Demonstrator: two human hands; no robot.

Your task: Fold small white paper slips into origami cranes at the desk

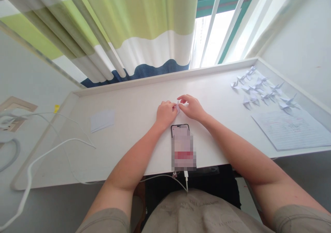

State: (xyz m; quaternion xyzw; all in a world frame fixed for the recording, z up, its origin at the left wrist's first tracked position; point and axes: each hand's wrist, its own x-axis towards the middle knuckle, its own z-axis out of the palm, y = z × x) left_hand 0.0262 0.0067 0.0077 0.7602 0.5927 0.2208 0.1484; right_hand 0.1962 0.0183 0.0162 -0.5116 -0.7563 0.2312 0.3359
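A small folded piece of white paper [178, 106] sits between my two hands over the middle of the white desk [134, 98]. My left hand [165, 113] is curled, its fingertips pinching the paper's left side. My right hand [190, 107] pinches the paper from the right, fingers bent over it. Most of the paper is hidden by my fingers. A phone [182, 146] lies flat just below my hands, near the desk's front edge, with a white cable plugged into its bottom.
Several folded paper cranes [261, 89] lie at the far right of the desk, above a lined sheet [292, 127]. A small stack of white paper squares [102, 120] lies to the left. White cables [51, 146] trail over the left side. Striped curtain [124, 29] and window behind.
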